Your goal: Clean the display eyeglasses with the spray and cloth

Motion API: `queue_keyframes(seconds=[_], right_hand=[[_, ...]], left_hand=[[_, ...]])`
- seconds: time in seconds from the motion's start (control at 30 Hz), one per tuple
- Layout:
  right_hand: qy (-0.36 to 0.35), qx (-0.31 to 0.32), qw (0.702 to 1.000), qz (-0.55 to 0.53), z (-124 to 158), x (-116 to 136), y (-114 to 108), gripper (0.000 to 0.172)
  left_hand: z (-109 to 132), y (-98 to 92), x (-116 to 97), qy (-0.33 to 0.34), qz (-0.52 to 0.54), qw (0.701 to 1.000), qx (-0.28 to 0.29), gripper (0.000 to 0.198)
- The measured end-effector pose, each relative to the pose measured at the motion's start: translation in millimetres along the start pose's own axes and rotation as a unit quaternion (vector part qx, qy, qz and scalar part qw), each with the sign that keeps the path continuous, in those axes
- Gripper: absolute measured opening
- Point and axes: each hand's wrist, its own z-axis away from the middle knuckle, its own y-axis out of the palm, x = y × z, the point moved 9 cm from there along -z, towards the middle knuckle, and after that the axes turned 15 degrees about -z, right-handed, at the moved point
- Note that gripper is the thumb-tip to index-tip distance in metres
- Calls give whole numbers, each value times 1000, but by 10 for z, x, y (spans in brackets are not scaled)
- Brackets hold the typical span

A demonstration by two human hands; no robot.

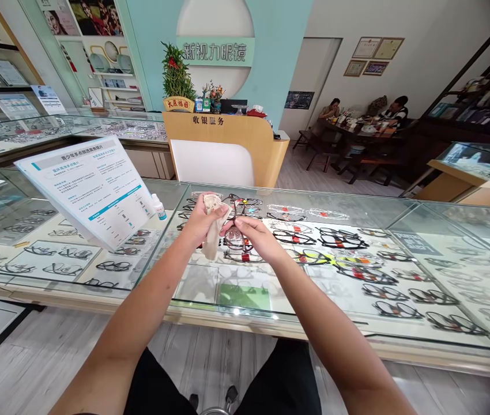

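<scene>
Above the glass display counter, my left hand [202, 221] is closed on a crumpled beige cloth [213, 241], part of which hangs below the fingers. My right hand [255, 231] pinches a pair of dark-framed glasses [237, 242] by the frame, close to the cloth. The glasses are turned so that one round lens hangs below the fingertips. Both hands nearly meet at the glasses. Rows of other glasses [293, 237], several with red tags, lie behind and to the right of the hands.
A printed sign [93, 190] stands on the counter [314, 340] at the left, beside a small white bottle [158, 207]. Beyond is a wooden cashier desk [223, 129] with plants. Two people sit at a dark table [353, 135] at the back right.
</scene>
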Motion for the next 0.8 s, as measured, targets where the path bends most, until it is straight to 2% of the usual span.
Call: queue_keyframes(seconds=[0.1, 0.17, 0.3, 0.37, 0.43, 0.5, 0.63, 0.8], right_hand=[[-7, 0, 1000, 19, 15, 51, 8, 54], [-10, -3, 1000, 23, 26, 72, 3, 54], [-14, -4, 1000, 6, 45, 97, 10, 52], [-18, -1, 1000, 2, 51, 114, 28, 51], [-22, 0, 1000, 8, 56, 131, 41, 52], [-23, 0, 1000, 11, 58, 136, 45, 52], [-14, -2, 1000, 3, 52, 96, 29, 53], [-6, 8, 1000, -11, 27, 38, 31, 52]], left_hand=[[-14, -67, -37, 36, -66, 996, -43, 84], [-1, -134, -93, 73, -122, 986, -92, 85], [157, -300, -260, 133, -229, 936, -232, 84], [230, -293, -341, 145, -270, 919, -249, 70], [234, -200, -378, 144, -274, 930, -199, 54], [212, -82, -385, 137, -245, 951, -127, 51], [166, 89, -319, 115, -183, 976, -23, 62], [173, 356, -68, 29, -89, 987, 133, 78]])
